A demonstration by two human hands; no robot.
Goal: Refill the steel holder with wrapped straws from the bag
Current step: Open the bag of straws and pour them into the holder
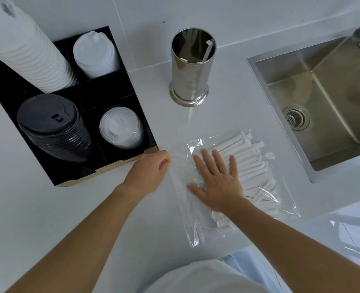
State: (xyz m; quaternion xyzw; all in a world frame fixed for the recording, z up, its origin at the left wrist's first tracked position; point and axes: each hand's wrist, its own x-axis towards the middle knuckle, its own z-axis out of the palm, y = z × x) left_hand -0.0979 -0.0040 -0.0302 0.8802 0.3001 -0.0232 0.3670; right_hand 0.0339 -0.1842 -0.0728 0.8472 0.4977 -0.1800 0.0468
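Observation:
The steel holder (190,68) stands upright at the back of the white counter, with two wrapped straws (208,49) leaning inside it. A clear plastic bag (280,199) lies flat in front of it, full of white wrapped straws (253,166). My left hand (147,172) pinches the bag's left edge between closed fingers. My right hand (217,178) lies flat with fingers spread on top of the bag and the straws, pressing down.
A black organiser (103,89) at the left holds a tall stack of white cups (24,45), black lids (52,125) and white lids (122,127). A steel sink (314,98) is sunk into the counter at the right. The counter edge runs near my body.

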